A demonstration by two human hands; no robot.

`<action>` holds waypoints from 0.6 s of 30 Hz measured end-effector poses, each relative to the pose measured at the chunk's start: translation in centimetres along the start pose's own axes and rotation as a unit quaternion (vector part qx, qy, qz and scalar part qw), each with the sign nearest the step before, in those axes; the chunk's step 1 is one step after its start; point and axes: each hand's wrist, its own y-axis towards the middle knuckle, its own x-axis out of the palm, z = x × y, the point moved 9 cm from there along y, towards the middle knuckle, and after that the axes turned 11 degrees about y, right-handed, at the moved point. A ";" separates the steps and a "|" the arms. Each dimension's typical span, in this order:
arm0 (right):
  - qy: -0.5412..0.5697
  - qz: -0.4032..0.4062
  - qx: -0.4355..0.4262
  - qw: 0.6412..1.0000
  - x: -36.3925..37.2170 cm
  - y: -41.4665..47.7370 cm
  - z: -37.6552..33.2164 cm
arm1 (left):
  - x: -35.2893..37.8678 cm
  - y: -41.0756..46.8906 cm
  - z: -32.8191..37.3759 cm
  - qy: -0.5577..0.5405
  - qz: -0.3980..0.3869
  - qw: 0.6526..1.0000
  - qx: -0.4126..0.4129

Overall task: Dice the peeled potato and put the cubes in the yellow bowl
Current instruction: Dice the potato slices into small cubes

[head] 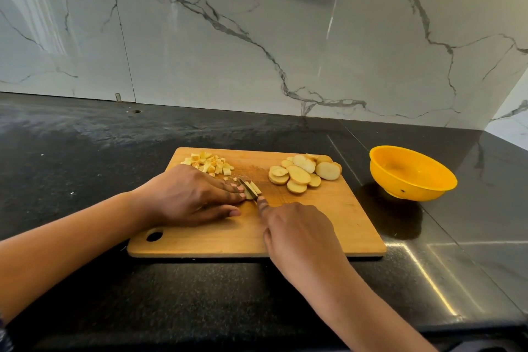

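Black counter [85, 151], wooden cutting board [328, 226] centre frame.
Left hand [188, 197], fingers straight, pinning likely-slick potato strips [253, 190]; right hand [300, 234] clasping knife [243, 182].

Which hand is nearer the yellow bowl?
Right. The right hand, gripping the knife, is over the cutting board, with the yellow bowl off to its right; the left hand lies farther left, pressing potato strips.

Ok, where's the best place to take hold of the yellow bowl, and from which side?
Pinch the yellow bowl by its thin rim on the side facing the cutting board, coming from above and the left. Its walls are smooth and rounded, and it looks empty, so a rim pinch should hold.
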 end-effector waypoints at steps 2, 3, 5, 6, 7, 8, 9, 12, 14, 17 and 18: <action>-0.006 -0.008 -0.014 1.000 0.1 0.3 -0.4 | 0.0 0.0 0.1 -0.002 0.001 1.000 -0.001; 0.000 -0.007 -0.015 1.000 0.0 0.1 -0.4 | -0.1 0.0 0.0 -0.001 0.000 1.000 -0.001; 0.021 -0.009 -0.008 1.000 -0.1 -1.2 0.1 | 0.0 -0.1 0.1 0.001 -0.002 1.000 0.000; 0.028 -0.009 -0.007 1.000 -0.3 -1.9 0.2 | 0.0 -0.1 0.1 0.001 -0.002 1.000 0.000; 0.031 -0.008 -0.009 0.999 -0.5 -2.6 0.3 | 0.0 -0.1 0.1 0.000 0.000 1.000 -0.001; 0.032 -0.006 -0.011 0.999 -0.8 -3.2 0.4 | 0.0 -0.1 0.1 -0.002 0.000 1.000 -0.002; 0.032 -0.004 -0.010 0.999 -1.1 -3.6 0.5 | -0.1 -0.1 0.1 -0.002 0.001 1.000 -0.003; 0.029 0.007 -0.010 0.999 -1.8 -4.1 0.3 | -0.3 -0.2 0.2 0.007 0.006 1.000 -0.002; 0.034 0.013 -0.009 0.999 -2.3 -4.4 0.5 | -0.3 -0.3 0.3 0.012 0.007 1.000 -0.001; 0.043 0.031 -0.008 0.999 -3.3 -4.8 0.6 | -0.5 -0.3 0.2 0.018 0.014 1.000 -0.005; 0.047 0.045 -0.008 0.998 -3.6 -4.7 0.6 | -0.5 -0.3 0.3 0.019 0.014 1.000 -0.004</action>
